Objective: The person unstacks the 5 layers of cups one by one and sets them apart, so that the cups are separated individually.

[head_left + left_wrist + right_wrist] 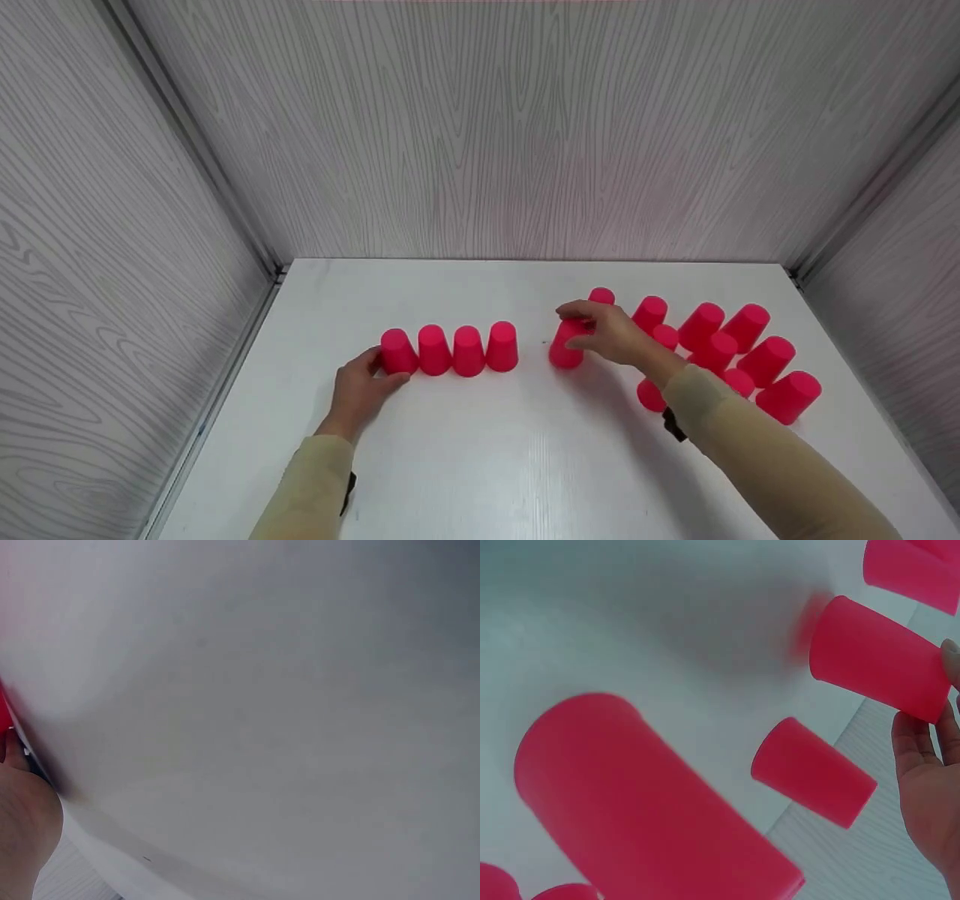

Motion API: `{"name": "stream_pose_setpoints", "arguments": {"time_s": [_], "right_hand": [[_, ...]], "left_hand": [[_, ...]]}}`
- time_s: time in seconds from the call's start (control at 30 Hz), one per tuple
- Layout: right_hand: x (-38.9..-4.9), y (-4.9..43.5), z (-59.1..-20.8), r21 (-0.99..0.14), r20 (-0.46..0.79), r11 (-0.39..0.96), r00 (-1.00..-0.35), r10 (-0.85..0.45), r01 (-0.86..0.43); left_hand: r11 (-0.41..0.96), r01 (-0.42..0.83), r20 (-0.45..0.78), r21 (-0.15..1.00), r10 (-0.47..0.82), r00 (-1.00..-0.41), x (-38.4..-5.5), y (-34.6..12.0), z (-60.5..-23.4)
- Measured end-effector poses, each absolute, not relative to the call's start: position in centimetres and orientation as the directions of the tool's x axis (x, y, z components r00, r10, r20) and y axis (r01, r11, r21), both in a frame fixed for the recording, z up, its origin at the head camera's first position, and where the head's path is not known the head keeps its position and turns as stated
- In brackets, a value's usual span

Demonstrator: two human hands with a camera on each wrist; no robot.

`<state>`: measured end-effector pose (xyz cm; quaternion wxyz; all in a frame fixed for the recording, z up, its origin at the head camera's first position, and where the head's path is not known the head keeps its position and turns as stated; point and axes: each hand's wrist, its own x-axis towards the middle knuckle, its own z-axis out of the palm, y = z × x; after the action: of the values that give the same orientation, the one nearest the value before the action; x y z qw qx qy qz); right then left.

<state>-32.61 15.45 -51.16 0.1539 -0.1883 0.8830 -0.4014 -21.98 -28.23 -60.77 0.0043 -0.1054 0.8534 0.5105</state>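
Observation:
In the head view, a row of several pink-red cups, upside down, stands on the white table; the row's right-end cup (502,347) is one of them. My left hand (361,391) holds the leftmost cup (398,352), thumb at its front and fingers at its left side. To the right of the row, my right hand (611,334) grips another cup (566,354) between thumb and fingers. The right wrist view shows this gripped cup (877,660) with fingers at its narrow end. Only an edge of a red cup (4,716) shows in the left wrist view.
Several more upside-down cups stand at the right, among them a near one (789,397) and a far one (746,328); my right forearm partly hides some. The white table (465,465) meets a grey wood-grain wall (480,150) at the back, with side walls left and right.

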Motion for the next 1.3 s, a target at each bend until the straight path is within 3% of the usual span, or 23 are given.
{"name": "stream_pose_setpoints", "arguments": {"time_s": [0.33,1.3], "right_hand": [[-33.0,19.3,-51.0,-0.747,-0.206,0.657,-0.904,-0.375,-0.102],[-33.3,21.0,-51.2,-0.706,-0.223,0.702,-0.911,-0.348,-0.095]], "left_hand": [[0.475,-0.189,-0.118,0.859,-0.175,-0.977,-22.1,-28.3,-60.8],[0.46,-0.197,-0.12,0.866,-0.19,-0.974,-22.2,-28.3,-61.1]]}}
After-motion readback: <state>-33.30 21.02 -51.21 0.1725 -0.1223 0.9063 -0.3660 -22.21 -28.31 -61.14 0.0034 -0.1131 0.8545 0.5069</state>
